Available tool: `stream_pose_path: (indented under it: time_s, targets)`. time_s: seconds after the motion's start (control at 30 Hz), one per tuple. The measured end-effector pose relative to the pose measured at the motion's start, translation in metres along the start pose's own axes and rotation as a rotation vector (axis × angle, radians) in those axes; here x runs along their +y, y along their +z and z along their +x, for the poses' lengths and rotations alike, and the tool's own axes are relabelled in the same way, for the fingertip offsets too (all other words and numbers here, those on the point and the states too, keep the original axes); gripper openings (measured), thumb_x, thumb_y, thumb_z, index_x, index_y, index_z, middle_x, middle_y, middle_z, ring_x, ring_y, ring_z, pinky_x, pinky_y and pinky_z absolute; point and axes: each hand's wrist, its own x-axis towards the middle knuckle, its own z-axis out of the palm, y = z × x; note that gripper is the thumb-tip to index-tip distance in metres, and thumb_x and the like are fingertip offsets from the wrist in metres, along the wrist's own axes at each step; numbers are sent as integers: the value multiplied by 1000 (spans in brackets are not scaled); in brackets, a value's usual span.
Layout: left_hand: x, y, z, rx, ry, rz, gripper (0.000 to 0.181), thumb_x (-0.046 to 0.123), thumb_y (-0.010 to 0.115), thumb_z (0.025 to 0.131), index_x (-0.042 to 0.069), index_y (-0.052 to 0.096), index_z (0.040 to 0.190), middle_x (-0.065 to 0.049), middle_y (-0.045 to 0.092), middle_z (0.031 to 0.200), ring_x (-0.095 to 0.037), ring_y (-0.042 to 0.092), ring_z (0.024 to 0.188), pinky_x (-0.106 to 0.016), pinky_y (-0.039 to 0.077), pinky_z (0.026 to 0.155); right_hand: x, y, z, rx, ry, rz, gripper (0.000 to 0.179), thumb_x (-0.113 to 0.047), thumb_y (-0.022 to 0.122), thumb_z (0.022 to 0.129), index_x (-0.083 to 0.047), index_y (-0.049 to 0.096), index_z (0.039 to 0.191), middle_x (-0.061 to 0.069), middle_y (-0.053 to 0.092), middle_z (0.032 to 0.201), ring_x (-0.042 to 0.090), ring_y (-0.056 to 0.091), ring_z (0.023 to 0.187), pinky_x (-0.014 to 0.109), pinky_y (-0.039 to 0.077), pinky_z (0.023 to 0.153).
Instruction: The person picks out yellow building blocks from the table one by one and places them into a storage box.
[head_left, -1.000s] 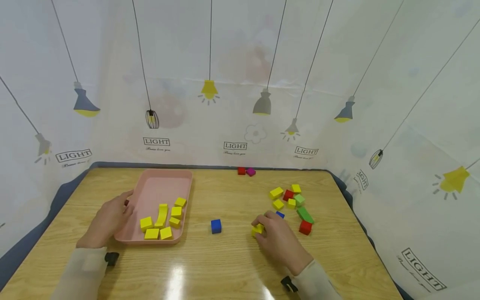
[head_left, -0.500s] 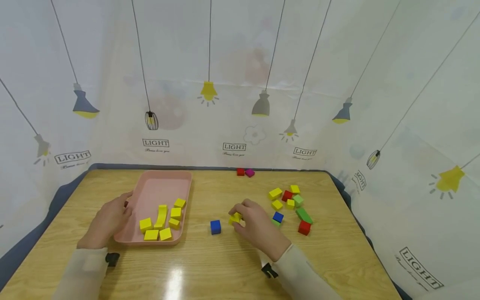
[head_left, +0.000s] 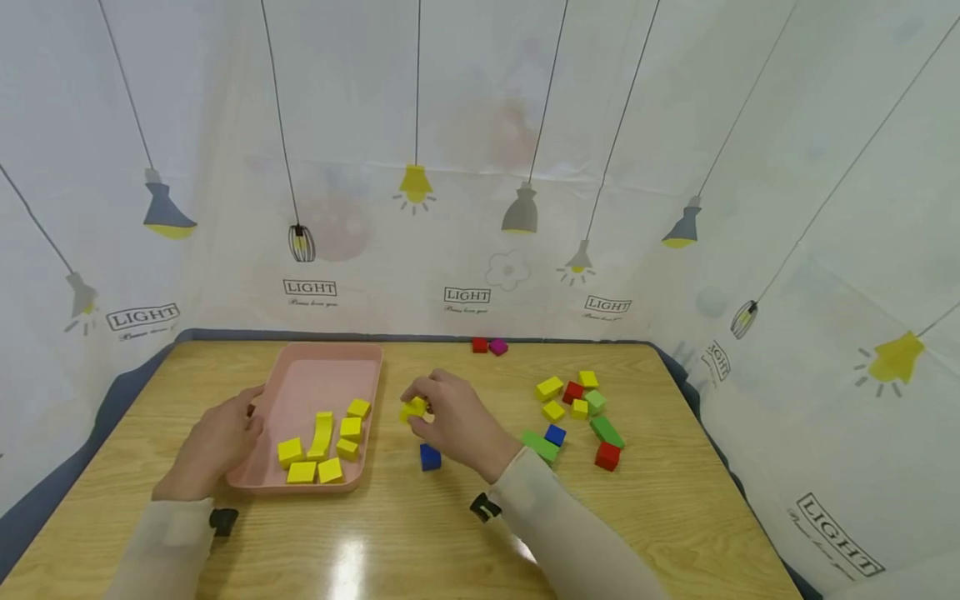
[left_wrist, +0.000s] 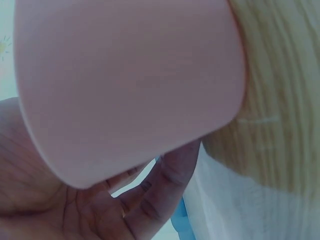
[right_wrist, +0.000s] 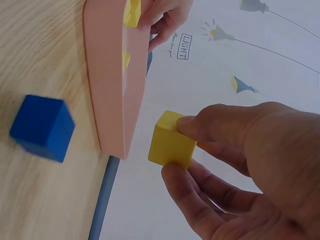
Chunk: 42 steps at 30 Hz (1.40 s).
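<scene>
My right hand (head_left: 457, 421) pinches a yellow cube (right_wrist: 172, 140) between thumb and fingertips, raised just off the right side of the pink tray (head_left: 330, 352). My left hand (head_left: 217, 437) holds the tray at its left rim; in the left wrist view its fingers bend against the tray wall (left_wrist: 135, 85). Several yellow blocks (head_left: 302, 472) lie at the tray's near end, one of them a long curved piece (head_left: 321, 436). A blue cube (head_left: 431, 457) sits on the table, below my right hand in the head view.
Right of my right hand lie a green block (head_left: 540, 447), a blue cube (head_left: 555, 435), a darker green block (head_left: 607, 432) and a red cube (head_left: 607, 456). Behind them is a mixed cluster with yellow blocks (head_left: 549, 387). Red (head_left: 479, 345) and magenta (head_left: 498, 347) blocks sit at the back edge.
My right hand has carried the yellow cube leftward and away from me, from the right-hand blocks toward the tray, uncovering the light green block. The left hand keeps its place.
</scene>
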Motion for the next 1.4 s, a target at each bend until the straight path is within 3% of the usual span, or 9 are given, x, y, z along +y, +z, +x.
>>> stream_pose_path:
  time_s: [0.2, 0.47, 0.67, 0.77, 1.07, 1.27, 1.4]
  targets:
    - [-1, 0, -2, -3, -18, 2, 68, 13, 60, 117, -9, 35, 176, -42, 64, 150, -45, 69, 113, -63, 68, 102, -23, 10, 27, -33, -19, -3, 25, -15, 87, 105, -14, 83, 130, 3, 76, 118, 19, 71, 102, 15, 58, 84]
    - [-2, -2, -3, -5, 0, -6, 68, 13, 59, 117, -10, 35, 176, -43, 63, 150, -45, 68, 112, -61, 68, 99, -52, 31, 62, -97, -52, -55, 28, -16, 87, 106, -15, 82, 133, -2, 79, 128, 9, 67, 110, 15, 60, 98]
    - [-6, -1, -5, -13, 1, -20, 68, 13, 59, 116, -11, 35, 175, -45, 60, 154, -45, 69, 113, -58, 70, 99, -69, 55, 84, -139, -31, -105, 29, -18, 88, 105, -18, 83, 134, -6, 81, 127, 3, 64, 101, 7, 56, 86]
    - [-6, 0, -5, -16, -6, -25, 69, 13, 59, 116, -10, 35, 176, -45, 60, 155, -45, 70, 115, -60, 70, 102, -74, 65, 91, -163, -3, -88, 30, -18, 88, 105, -20, 83, 134, -7, 79, 125, 3, 61, 99, 7, 55, 83]
    - [-5, -1, -4, 3, 15, -11, 67, 13, 59, 116, -11, 37, 174, -43, 64, 150, -44, 72, 113, -61, 70, 100, -84, 85, 105, -208, -23, -106, 28, -19, 87, 106, -21, 82, 134, -10, 77, 127, 3, 65, 112, 11, 59, 100]
    - [-2, -1, -3, 5, 29, -9, 66, 12, 59, 116, -11, 37, 174, -43, 65, 149, -42, 71, 110, -57, 70, 96, -89, 93, 108, -235, 22, -72, 29, -14, 86, 106, -22, 83, 135, -9, 75, 126, 2, 63, 105, 9, 58, 92]
    - [-1, -1, -3, 3, 22, -18, 66, 13, 58, 117, -10, 36, 175, -44, 62, 153, -45, 71, 116, -63, 69, 103, -89, 97, 109, -236, 16, -97, 34, -15, 85, 107, -22, 81, 139, -8, 75, 129, 2, 64, 108, 10, 59, 96]
